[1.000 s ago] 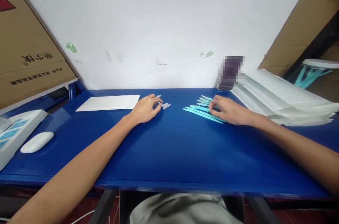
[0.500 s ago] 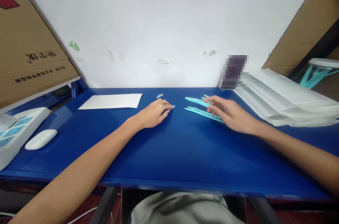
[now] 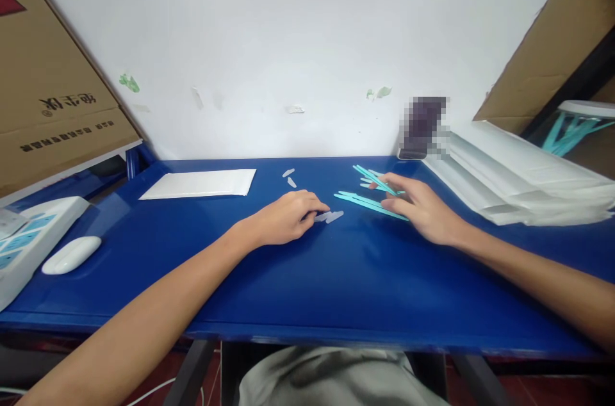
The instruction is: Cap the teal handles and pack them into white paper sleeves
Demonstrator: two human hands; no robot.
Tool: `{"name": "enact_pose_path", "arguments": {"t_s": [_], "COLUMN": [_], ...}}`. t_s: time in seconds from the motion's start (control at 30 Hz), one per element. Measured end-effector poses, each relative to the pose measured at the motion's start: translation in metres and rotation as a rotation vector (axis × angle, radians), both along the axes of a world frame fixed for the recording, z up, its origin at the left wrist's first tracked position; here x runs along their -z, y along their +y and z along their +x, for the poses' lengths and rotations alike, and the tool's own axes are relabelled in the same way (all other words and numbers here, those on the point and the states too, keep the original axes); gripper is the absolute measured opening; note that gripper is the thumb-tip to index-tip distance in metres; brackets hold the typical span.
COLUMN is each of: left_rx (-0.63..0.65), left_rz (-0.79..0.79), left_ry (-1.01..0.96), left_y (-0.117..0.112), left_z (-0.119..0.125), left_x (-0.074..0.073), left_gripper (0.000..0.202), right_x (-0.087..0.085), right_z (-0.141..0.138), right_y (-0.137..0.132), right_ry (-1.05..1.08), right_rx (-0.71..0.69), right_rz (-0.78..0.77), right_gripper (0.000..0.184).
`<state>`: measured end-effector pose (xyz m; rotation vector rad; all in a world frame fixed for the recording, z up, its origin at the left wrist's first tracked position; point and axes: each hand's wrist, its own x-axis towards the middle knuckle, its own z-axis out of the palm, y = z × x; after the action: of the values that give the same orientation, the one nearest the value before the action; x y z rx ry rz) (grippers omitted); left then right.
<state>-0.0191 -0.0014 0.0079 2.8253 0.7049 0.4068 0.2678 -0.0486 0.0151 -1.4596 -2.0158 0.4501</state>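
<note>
My left hand rests on the blue table with its fingers curled together, their tips pressing on small pale plastic caps. Two more caps lie farther back. My right hand pinches one thin teal stick, which slants up to the left off the table. Several other teal sticks lie flat just left of that hand's fingers.
A flat white pouch lies at the back left. A stack of white pouches fills the right side, with a blurred phone leaning on the wall. A white mouse and a white device sit far left, below a cardboard box.
My left hand has slid right and nearer, dragging caps along and leaving two behind. My right hand has drawn back slightly and lifted one teal stick off the pile.
</note>
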Motion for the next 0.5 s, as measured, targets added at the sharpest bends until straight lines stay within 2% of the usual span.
{"name": "enact_pose_path", "arguments": {"t_s": [0.1, 0.23, 0.37, 0.5], "left_rx": [0.019, 0.042, 0.043, 0.036], "left_rz": [0.027, 0.054, 0.06, 0.029], "left_ry": [0.034, 0.048, 0.055, 0.057], "left_y": [0.002, 0.001, -0.005, -0.006], "left_z": [-0.003, -0.003, 0.002, 0.004], "left_x": [0.001, 0.0, -0.002, -0.004], "left_gripper": [0.04, 0.042, 0.036, 0.029], "right_x": [0.002, 0.005, 0.006, 0.009], "right_z": [-0.003, -0.014, -0.027, -0.033], "right_y": [0.0, -0.002, -0.005, -0.002], "right_ry": [-0.04, -0.068, -0.042, -0.046], "right_rx": [0.01, -0.091, -0.153, -0.164], "right_rz": [-0.007, -0.044, -0.111, -0.091], "right_gripper": [0.033, 0.033, 0.04, 0.039]}}
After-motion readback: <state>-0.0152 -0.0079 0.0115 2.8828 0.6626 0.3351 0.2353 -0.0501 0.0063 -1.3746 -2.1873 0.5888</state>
